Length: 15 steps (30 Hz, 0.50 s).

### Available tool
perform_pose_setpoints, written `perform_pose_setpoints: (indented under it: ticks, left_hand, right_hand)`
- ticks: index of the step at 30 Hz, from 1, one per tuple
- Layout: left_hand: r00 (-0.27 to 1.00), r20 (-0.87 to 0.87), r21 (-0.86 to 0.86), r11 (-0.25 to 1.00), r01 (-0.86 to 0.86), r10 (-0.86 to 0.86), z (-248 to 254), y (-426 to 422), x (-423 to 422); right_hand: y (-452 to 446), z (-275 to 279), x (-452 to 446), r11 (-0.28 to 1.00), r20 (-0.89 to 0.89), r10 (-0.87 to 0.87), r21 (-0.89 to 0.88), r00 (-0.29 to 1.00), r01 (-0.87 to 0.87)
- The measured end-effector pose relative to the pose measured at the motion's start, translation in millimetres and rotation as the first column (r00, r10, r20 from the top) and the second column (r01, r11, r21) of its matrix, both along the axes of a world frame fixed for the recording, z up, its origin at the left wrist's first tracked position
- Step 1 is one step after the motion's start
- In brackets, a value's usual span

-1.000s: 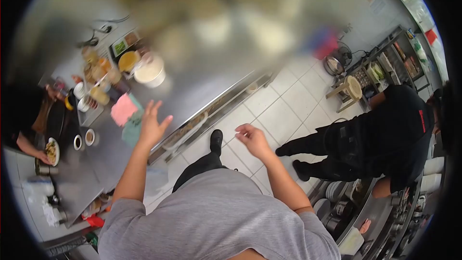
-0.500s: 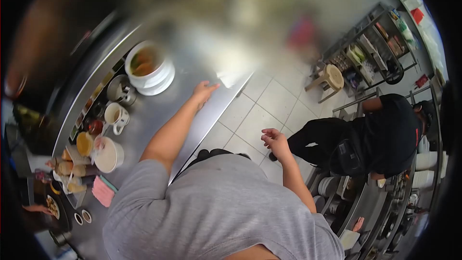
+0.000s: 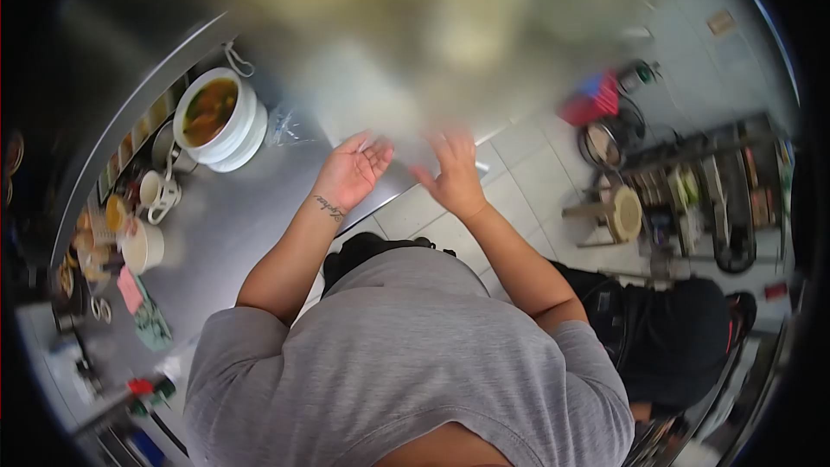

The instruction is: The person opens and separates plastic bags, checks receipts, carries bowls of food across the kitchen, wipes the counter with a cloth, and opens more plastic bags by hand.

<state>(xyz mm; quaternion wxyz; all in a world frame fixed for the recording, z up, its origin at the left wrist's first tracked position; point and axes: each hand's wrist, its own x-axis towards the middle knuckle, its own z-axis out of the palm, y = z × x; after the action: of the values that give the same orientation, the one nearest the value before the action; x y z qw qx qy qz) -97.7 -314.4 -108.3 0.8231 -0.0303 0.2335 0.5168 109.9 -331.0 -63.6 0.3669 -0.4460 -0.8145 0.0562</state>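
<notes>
My left hand is over the metal counter, palm turned up and fingers loosely curled, with nothing in it. To its right, my right hand reaches forward with its fingers spread and holds nothing that I can see. Its fingertips blur into a pale, smeared patch ahead, whose kind I cannot make out. Left of my hands stands a white bowl of soup with orange and green pieces, on top of stacked white dishes. A crumpled piece of clear plastic lies between the bowl and my left hand.
Along the counter's left side are a patterned mug, a white tub, and pink and green cloths. At the right are a stool, a loaded rack, and a person in black close behind my right arm.
My right hand has risen from beside my body to the counter's edge. My left hand has turned palm up. The view has swung right, bringing a red item on the floor into clearer sight.
</notes>
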Motion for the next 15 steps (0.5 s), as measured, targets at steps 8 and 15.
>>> perform_pose_setpoints:
  ticks: [8, 15]
  left_hand:
    - [-0.278, -0.61, 0.66, 0.67, 0.339, 0.742, 113, 2, 26]
    - [0.327, -0.774, 0.6, 0.793, 0.104, 0.542, 143, 66, 30]
  right_hand:
    - [100, 93, 13, 0.855, -0.157, 0.373, -0.326, 0.915, -0.404]
    - [162, 146, 46, 0.605, -0.397, 0.366, -0.586, 0.842, -0.539]
